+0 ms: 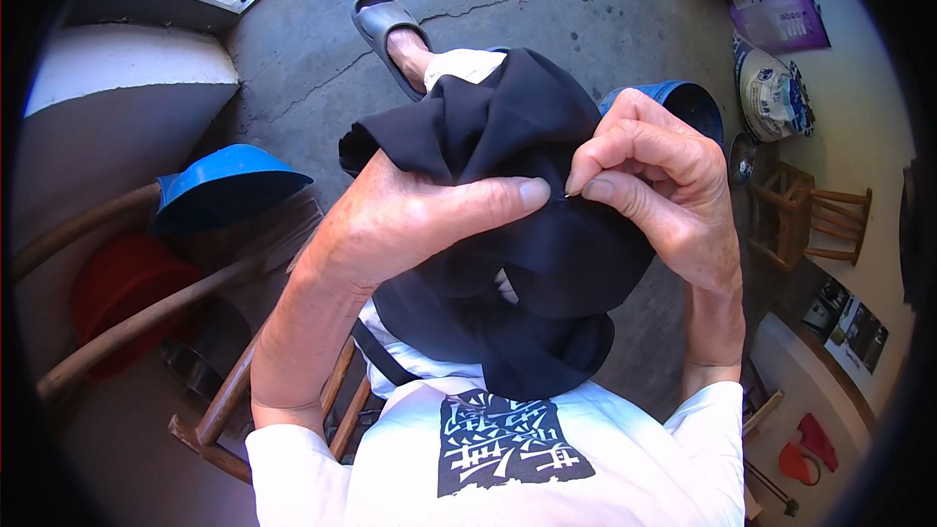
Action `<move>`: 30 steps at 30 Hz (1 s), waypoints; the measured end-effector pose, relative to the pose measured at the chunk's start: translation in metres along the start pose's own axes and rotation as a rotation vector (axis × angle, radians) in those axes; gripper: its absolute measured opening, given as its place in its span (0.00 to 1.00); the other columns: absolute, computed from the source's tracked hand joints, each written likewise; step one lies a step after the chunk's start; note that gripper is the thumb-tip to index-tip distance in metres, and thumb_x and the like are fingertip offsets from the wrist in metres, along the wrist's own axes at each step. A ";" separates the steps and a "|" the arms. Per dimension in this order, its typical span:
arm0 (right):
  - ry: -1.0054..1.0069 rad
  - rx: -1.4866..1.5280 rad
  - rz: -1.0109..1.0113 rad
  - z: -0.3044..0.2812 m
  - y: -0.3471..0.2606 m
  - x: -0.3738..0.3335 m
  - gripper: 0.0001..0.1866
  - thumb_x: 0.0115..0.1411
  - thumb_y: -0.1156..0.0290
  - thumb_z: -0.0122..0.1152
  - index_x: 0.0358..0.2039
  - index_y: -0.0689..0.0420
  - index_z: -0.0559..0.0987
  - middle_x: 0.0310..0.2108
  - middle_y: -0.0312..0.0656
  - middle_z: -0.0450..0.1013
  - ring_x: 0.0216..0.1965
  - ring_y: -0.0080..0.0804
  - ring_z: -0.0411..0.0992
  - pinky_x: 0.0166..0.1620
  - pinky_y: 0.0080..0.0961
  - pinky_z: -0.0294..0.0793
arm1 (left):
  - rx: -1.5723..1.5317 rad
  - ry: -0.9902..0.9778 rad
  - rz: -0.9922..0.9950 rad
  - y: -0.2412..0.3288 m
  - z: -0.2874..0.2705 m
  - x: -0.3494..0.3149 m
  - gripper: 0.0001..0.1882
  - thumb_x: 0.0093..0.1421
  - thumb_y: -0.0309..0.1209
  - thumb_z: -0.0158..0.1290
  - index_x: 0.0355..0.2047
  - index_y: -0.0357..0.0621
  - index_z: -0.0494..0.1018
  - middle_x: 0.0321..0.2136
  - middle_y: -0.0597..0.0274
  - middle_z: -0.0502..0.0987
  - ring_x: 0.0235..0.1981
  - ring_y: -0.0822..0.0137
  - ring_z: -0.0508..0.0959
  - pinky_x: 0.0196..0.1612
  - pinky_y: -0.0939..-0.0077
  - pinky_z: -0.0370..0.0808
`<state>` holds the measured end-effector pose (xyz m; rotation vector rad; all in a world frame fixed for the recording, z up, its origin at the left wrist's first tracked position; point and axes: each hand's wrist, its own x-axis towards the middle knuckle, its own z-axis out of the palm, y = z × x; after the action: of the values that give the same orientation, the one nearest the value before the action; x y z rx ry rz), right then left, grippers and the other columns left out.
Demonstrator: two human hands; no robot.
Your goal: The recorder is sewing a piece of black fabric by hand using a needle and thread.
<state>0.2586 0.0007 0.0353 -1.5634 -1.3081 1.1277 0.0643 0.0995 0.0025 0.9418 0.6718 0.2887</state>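
Observation:
A black cloth garment (556, 263) lies bunched over my lap, its folds hanging down toward my shirt. My left hand (420, 210) grips it, with the thumb pressed flat on top and the other fingers hidden under the fabric. Just right of that thumb, my right hand (669, 171) is closed in a pinch. Between its thumb and forefinger shows the thin bright tip of what looks like a sewing needle (568, 196), right at the cloth's surface. Any thread is too fine to make out.
To the left are a blue dustpan-like scoop (229, 185), a red basin (127, 303) and a wooden chair (229, 400). On the right stand a blue bucket (698, 107), a small wooden stool (786, 210) and a purple bag (781, 5). My sandalled foot (390, 39) rests on cracked concrete.

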 end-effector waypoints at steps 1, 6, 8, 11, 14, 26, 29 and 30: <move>0.009 -0.004 -0.001 0.001 0.000 0.000 0.04 0.50 0.83 0.64 0.26 0.60 0.80 0.26 0.34 0.71 0.26 0.20 0.67 0.30 0.18 0.65 | 0.001 0.000 -0.001 0.000 0.000 0.000 0.23 0.48 0.23 0.65 0.46 0.32 0.74 0.40 0.57 0.79 0.42 0.67 0.78 0.51 0.75 0.71; 0.039 -0.067 -0.031 0.002 -0.005 0.000 0.04 0.49 0.83 0.64 0.26 0.60 0.80 0.26 0.35 0.71 0.26 0.21 0.67 0.30 0.18 0.66 | -0.012 0.010 0.001 0.001 0.001 0.000 0.24 0.47 0.24 0.65 0.46 0.33 0.74 0.40 0.58 0.79 0.42 0.67 0.77 0.52 0.75 0.71; 0.030 -0.067 -0.036 0.001 -0.005 0.000 0.04 0.50 0.83 0.64 0.26 0.60 0.79 0.26 0.35 0.71 0.26 0.20 0.67 0.30 0.18 0.66 | -0.002 0.011 0.002 0.000 0.001 0.000 0.24 0.47 0.24 0.65 0.46 0.33 0.74 0.40 0.58 0.79 0.42 0.67 0.77 0.52 0.74 0.71; 0.018 -0.019 -0.022 0.003 -0.002 0.000 0.04 0.50 0.83 0.63 0.27 0.60 0.79 0.27 0.35 0.71 0.26 0.20 0.67 0.29 0.18 0.65 | 0.000 -0.001 0.017 -0.003 0.000 0.000 0.22 0.49 0.28 0.65 0.44 0.35 0.75 0.38 0.60 0.78 0.42 0.68 0.76 0.50 0.76 0.71; 0.017 -0.028 -0.025 0.004 -0.001 -0.001 0.04 0.51 0.84 0.63 0.27 0.60 0.79 0.27 0.35 0.71 0.26 0.20 0.67 0.30 0.17 0.65 | -0.008 -0.007 0.026 -0.004 0.000 0.000 0.22 0.49 0.28 0.65 0.44 0.35 0.75 0.38 0.60 0.78 0.42 0.68 0.76 0.50 0.76 0.70; 0.011 0.075 0.014 0.003 0.003 -0.003 0.03 0.53 0.82 0.64 0.27 0.60 0.79 0.28 0.33 0.70 0.26 0.16 0.64 0.29 0.15 0.63 | 0.002 -0.017 0.036 -0.003 -0.002 0.000 0.25 0.46 0.23 0.65 0.46 0.33 0.74 0.40 0.58 0.78 0.43 0.67 0.77 0.52 0.74 0.71; 0.002 0.077 0.012 0.002 0.003 -0.003 0.03 0.53 0.82 0.63 0.28 0.60 0.79 0.28 0.33 0.71 0.26 0.16 0.65 0.30 0.14 0.63 | 0.010 -0.030 0.042 -0.003 -0.002 0.000 0.25 0.46 0.23 0.65 0.46 0.33 0.74 0.40 0.58 0.78 0.43 0.67 0.77 0.51 0.74 0.71; 0.001 0.077 0.012 0.002 0.004 -0.003 0.03 0.53 0.82 0.63 0.28 0.60 0.79 0.28 0.33 0.71 0.26 0.16 0.65 0.30 0.14 0.63 | 0.010 -0.027 0.036 -0.003 -0.002 0.000 0.25 0.46 0.23 0.65 0.46 0.33 0.74 0.40 0.58 0.78 0.43 0.67 0.77 0.51 0.74 0.71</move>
<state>0.2575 -0.0029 0.0316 -1.5170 -1.2418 1.1705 0.0628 0.0988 -0.0007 0.9669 0.6329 0.3047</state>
